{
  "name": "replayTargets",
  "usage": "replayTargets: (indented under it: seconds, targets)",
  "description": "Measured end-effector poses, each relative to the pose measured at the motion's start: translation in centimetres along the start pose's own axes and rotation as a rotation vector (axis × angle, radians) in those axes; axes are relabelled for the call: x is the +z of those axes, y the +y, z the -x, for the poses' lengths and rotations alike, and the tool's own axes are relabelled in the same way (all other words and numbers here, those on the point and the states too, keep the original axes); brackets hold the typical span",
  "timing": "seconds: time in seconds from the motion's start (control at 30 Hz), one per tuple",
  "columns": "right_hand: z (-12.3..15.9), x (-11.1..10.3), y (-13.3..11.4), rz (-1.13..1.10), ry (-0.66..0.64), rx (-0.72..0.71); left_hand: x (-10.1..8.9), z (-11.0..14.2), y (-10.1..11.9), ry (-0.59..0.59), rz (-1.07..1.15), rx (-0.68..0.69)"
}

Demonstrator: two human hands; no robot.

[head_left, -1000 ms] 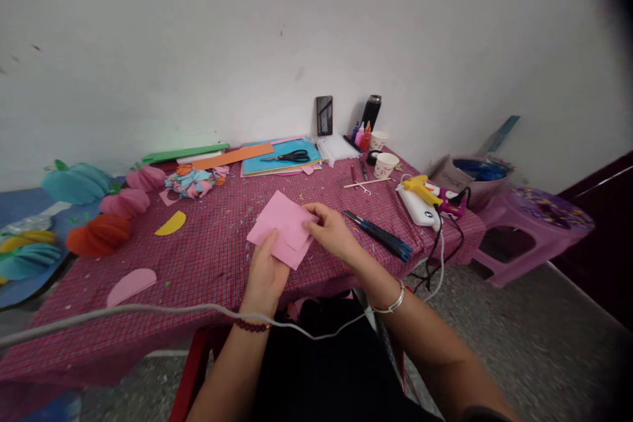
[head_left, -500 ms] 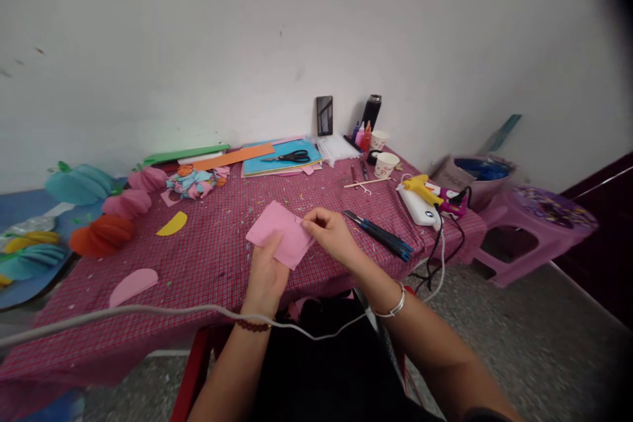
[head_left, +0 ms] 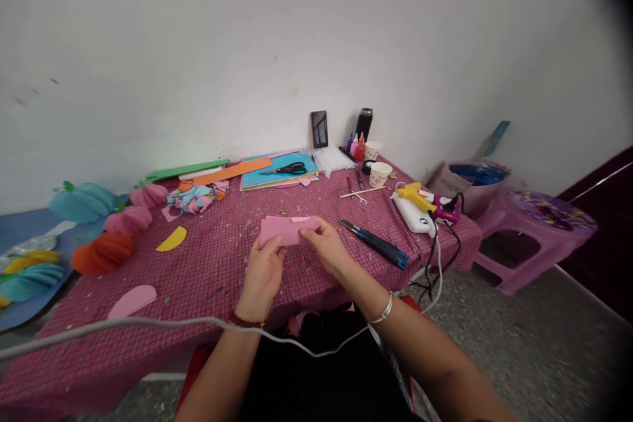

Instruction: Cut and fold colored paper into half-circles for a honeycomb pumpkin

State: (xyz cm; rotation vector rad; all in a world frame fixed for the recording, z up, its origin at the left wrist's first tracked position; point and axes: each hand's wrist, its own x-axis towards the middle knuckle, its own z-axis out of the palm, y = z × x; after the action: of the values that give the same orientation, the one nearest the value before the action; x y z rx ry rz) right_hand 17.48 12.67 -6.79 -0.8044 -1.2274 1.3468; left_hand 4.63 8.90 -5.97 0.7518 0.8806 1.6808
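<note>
Between my two hands, above the checked tablecloth, is a piece of pink paper (head_left: 281,232) that looks folded over. My left hand (head_left: 263,277) grips its left end, thumb on the near face. The right end is pinched by my right hand (head_left: 327,245). Just right of that hand lies a utility knife (head_left: 378,245) with its blade out. Off to the left rest a pink paper half-circle (head_left: 132,302) and a yellow half-circle (head_left: 171,239).
Paper pumpkins (head_left: 103,253) sit at the left, beside paper scraps (head_left: 195,198). Scissors (head_left: 287,169) lie on coloured sheets at the back. Paper cups (head_left: 380,175) and a yellow glue gun (head_left: 416,197) stand right. A white cable (head_left: 208,322) crosses in front of my forearms.
The pink paper was spread as a wide, tilted square and now shows as a narrower, level strip. My right hand has shifted to grip its right end. The view has tilted slightly.
</note>
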Motion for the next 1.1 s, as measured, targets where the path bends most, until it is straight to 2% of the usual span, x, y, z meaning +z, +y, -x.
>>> replayTargets:
  seconds: [0.17, 0.23, 0.33, 0.53, 0.73, 0.93, 1.1]
  targets:
    - [-2.9, -1.7, 0.1, 0.099, -0.036, -0.091, -1.7, -3.5, 2.0, -0.096, -0.291, 0.061]
    - [-3.6, -1.9, 0.7, 0.124, -0.064, -0.096, -2.0, -4.8, 1.8, -0.120, -0.384, 0.064]
    - [-4.0, -2.0, 1.9, 0.143, -0.087, -0.079, -2.5, -6.0, 0.5, -0.138, -0.442, 0.058]
    - [-4.1, -2.0, 2.9, 0.140, -0.074, -0.033, -2.9, -5.9, -1.6, -0.144, -0.448, 0.038]
    - [-4.0, -2.0, 2.5, 0.127, -0.088, -0.011, -2.6, -5.7, -1.1, -0.126, -0.476, 0.054]
    - [-3.8, -2.9, 3.0, 0.043, -0.103, 0.116, -2.9, -7.5, 0.0, -0.227, -0.394, -0.146]
    - [-3.9, -2.6, 3.0, -0.233, -0.015, 0.311, -1.5, -9.5, -1.3, -0.222, -0.196, -0.224]
